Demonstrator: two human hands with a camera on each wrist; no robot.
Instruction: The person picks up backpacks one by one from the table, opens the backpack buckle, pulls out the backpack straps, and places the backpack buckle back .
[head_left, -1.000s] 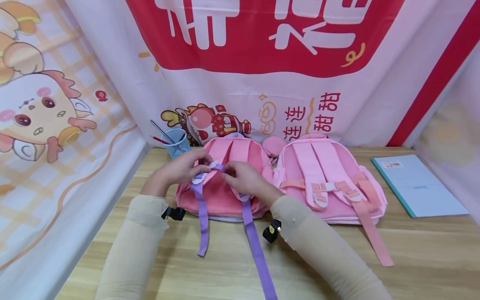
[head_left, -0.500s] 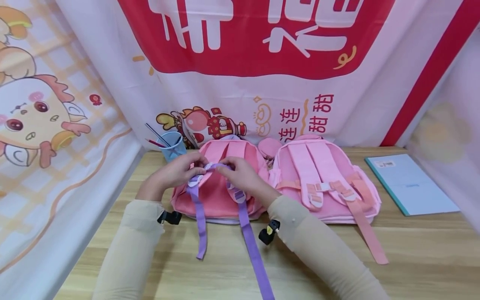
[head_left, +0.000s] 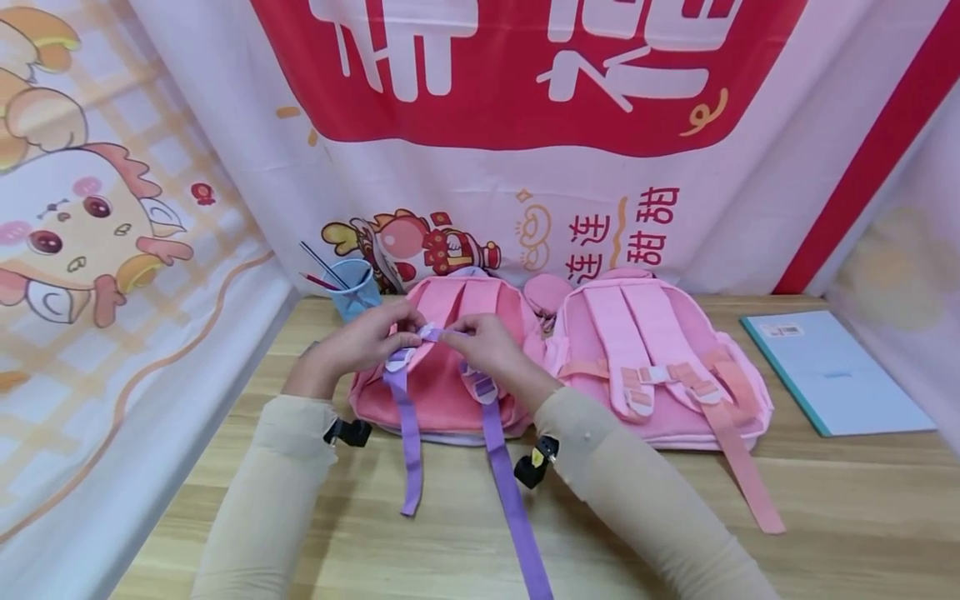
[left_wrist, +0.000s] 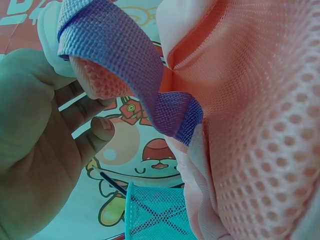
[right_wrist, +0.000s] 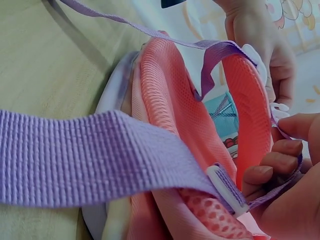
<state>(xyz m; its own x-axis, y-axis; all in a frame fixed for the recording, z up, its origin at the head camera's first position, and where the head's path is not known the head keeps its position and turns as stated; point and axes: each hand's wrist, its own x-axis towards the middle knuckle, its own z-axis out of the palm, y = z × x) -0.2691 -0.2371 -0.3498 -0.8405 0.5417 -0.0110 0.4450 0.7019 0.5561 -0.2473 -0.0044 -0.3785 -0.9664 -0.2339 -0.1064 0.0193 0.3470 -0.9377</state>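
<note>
A coral-pink backpack [head_left: 420, 408] lies on the table with its shoulder straps facing up. At its left shoulder strap, my left hand [head_left: 363, 340] pinches a small white plastic buckle [head_left: 427, 332]. Narrow purple webbing [head_left: 438, 335] runs from that buckle to my right hand [head_left: 487, 343], which pinches it between thumb and fingers. In the right wrist view the webbing passes over the right fingers [right_wrist: 277, 162], close to the white buckle [right_wrist: 279, 110]. Two long purple strap tails [head_left: 508, 500] hang from the lower white sliders toward the table's front.
Beside it on the right lies a second pink backpack [head_left: 600, 417] with orange straps. A blue mesh pen cup [head_left: 356, 292] stands behind the left hand, and a light-blue notebook [head_left: 840, 375] lies at the far right. Printed cloth [head_left: 480, 175] hangs behind the table [head_left: 337, 550].
The purple webbing between my hands, looped earlier, now runs nearly straight. My right hand has shifted its grip along it, while my left hand stays at the buckle.
</note>
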